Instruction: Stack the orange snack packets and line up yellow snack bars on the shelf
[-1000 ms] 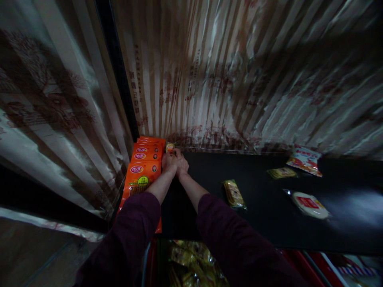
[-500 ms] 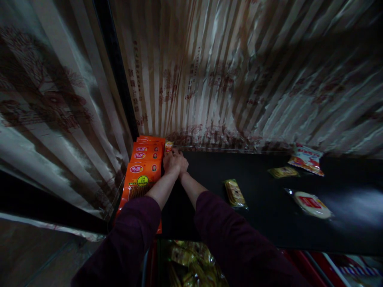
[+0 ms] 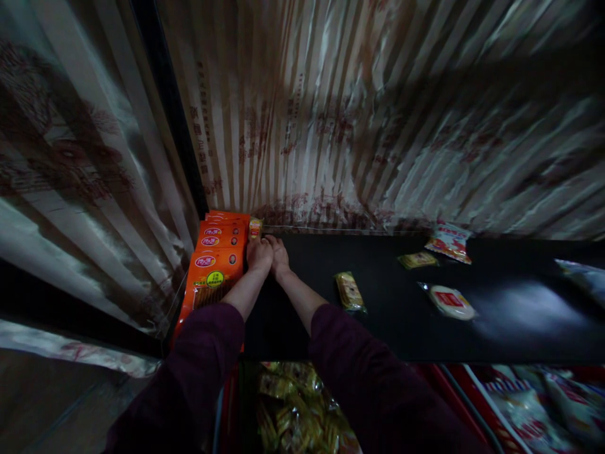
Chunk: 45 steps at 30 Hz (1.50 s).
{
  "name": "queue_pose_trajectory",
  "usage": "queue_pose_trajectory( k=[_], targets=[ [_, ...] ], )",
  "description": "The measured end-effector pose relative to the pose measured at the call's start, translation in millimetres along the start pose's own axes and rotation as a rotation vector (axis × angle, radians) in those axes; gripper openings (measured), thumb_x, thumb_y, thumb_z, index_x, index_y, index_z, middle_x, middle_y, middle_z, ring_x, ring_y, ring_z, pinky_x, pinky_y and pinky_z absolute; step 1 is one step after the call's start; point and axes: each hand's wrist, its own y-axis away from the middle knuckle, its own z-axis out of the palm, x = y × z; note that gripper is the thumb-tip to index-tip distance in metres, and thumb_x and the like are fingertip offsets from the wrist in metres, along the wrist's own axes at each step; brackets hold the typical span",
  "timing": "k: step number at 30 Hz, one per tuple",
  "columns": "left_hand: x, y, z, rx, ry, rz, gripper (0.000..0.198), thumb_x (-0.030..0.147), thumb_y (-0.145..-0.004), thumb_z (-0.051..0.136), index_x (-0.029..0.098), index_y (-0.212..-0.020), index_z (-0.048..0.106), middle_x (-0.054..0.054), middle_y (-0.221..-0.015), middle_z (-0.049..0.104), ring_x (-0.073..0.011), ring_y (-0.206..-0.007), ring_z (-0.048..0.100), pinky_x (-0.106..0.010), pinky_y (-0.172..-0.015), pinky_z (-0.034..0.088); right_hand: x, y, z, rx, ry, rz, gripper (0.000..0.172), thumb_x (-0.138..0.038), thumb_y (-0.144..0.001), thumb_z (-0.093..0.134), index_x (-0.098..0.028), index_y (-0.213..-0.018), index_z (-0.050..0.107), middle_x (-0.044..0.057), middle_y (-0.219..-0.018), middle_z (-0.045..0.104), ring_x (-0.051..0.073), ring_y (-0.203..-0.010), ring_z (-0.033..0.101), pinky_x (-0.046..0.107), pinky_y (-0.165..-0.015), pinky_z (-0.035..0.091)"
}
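Observation:
My left hand (image 3: 259, 255) and my right hand (image 3: 278, 256) are side by side near the back left of the black shelf (image 3: 302, 296). Their fingers curl inward, and whatever lies between them is hidden. A small yellow-and-red packet (image 3: 255, 228) shows just beyond my left fingers, against the back. Beside my left hand runs an overlapping row of orange snack bags (image 3: 212, 268). To the right of my forearms lies a clear-wrapped pack of yellowish biscuits (image 3: 350, 291).
Farther right lie another yellowish pack (image 3: 418, 259), a white-and-orange bag (image 3: 449, 241) and a round white wrapped item (image 3: 450, 301). Below the shelf's front edge is a bin of yellowish packs (image 3: 293, 410). A pleated printed sheet (image 3: 331, 126) covers the back; a dark post (image 3: 174, 107) stands left.
My hands, overlapping before, are now side by side with the right one more visible. The view has shifted, showing more of the shelf's right side. The packs and bags keep their places.

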Motion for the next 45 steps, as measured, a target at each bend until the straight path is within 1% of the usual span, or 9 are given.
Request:
queue_pose_trajectory(
  k=[5, 11, 16, 22, 26, 30, 34, 39, 45],
  targets=[
    [4, 19, 0.6, -0.006, -0.034, -0.054, 0.032, 0.018, -0.089, 0.036, 0.013, -0.104, 0.063, -0.015, -0.117, 0.063, -0.0234, -0.116, 0.055, -0.033, -0.096, 0.041, 9, 28, -16, 0.007, -0.027, -0.044, 0.043, -0.018, -0.083, 0.053, -0.019, -0.127, 0.052, 0.010, -0.116, 0.057, 0.017, -0.103, 0.058, 0.025, -0.089, 0.045],
    [6, 55, 17.0, -0.077, -0.015, -0.027, 0.031, 0.020, -0.088, 0.036, 0.017, -0.098, 0.065, -0.011, -0.112, 0.067, -0.0192, -0.111, 0.059, -0.027, -0.095, 0.042, 25, 61, -35, 0.016, -0.052, -0.052, 0.030, -0.018, -0.087, 0.046, -0.022, -0.114, 0.060, 0.006, -0.109, 0.060, 0.015, -0.100, 0.057, 0.024, -0.085, 0.046],
    [12, 92, 26.4, -0.127, 0.010, -0.016, 0.035, 0.026, -0.089, 0.036, 0.017, -0.113, 0.060, -0.010, -0.122, 0.063, -0.0177, -0.115, 0.057, -0.027, -0.097, 0.041, 40, 91, -52, 0.024, -0.017, -0.073, 0.029, -0.017, -0.089, 0.044, -0.021, -0.113, 0.060, 0.007, -0.105, 0.061, 0.015, -0.097, 0.058, 0.025, -0.083, 0.047],
    [9, 153, 21.5, -0.218, 0.035, 0.038, 0.041, 0.026, -0.091, 0.034, 0.012, -0.125, 0.053, -0.012, -0.130, 0.057, -0.0179, -0.121, 0.053, -0.029, -0.104, 0.036, 62, 146, -68, 0.010, 0.013, -0.178, 0.035, -0.011, -0.084, 0.045, -0.015, -0.117, 0.056, 0.011, -0.113, 0.059, 0.016, -0.105, 0.056, 0.025, -0.089, 0.047],
    [-8, 196, 14.1, -0.268, 0.033, 0.088, 0.045, 0.025, -0.090, 0.036, 0.012, -0.130, 0.050, -0.011, -0.135, 0.054, -0.0172, -0.126, 0.049, -0.027, -0.108, 0.033, 73, 189, -69, 0.037, -0.055, -0.234, 0.043, -0.008, -0.081, 0.044, -0.011, -0.123, 0.052, 0.014, -0.118, 0.055, 0.018, -0.107, 0.055, 0.028, -0.092, 0.047],
    [-29, 229, 5.0, -0.242, 0.062, 0.177, 0.046, 0.024, -0.088, 0.036, 0.014, -0.131, 0.049, -0.009, -0.137, 0.052, -0.0163, -0.127, 0.046, -0.029, -0.111, 0.031, 77, 223, -65, 0.055, -0.098, -0.275, 0.045, -0.010, -0.082, 0.042, -0.012, -0.126, 0.050, 0.015, -0.120, 0.054, 0.019, -0.107, 0.056, 0.034, -0.092, 0.049],
    [-54, 253, -6.8, -0.286, 0.059, 0.268, 0.047, 0.027, -0.089, 0.033, 0.018, -0.133, 0.048, -0.008, -0.139, 0.050, -0.0163, -0.129, 0.045, -0.033, -0.112, 0.030, 82, 250, -57, 0.084, -0.098, -0.332, 0.047, -0.008, -0.081, 0.042, -0.017, -0.127, 0.049, 0.014, -0.119, 0.054, 0.021, -0.109, 0.055, 0.039, -0.095, 0.049],
    [-87, 275, -14.4, -0.346, -0.020, 0.431, 0.050, 0.028, -0.091, 0.028, 0.016, -0.137, 0.043, -0.008, -0.147, 0.039, -0.0155, -0.137, 0.032, -0.035, -0.116, 0.024, 96, 278, -43, 0.041, -0.109, -0.347, 0.043, -0.010, -0.087, 0.037, -0.022, -0.127, 0.048, 0.010, -0.112, 0.057, 0.019, -0.105, 0.056, 0.040, -0.093, 0.050],
    [-113, 291, 1.1, -0.380, -0.071, 0.308, 0.051, 0.023, -0.088, 0.032, 0.014, -0.137, 0.043, -0.011, -0.144, 0.043, -0.0175, -0.136, 0.035, -0.036, -0.115, 0.026, 109, 295, -19, -0.095, -0.072, -0.227, 0.048, -0.005, -0.080, 0.042, -0.015, -0.126, 0.047, 0.012, -0.119, 0.056, 0.020, -0.112, 0.054, 0.037, -0.099, 0.045]
  ],
)
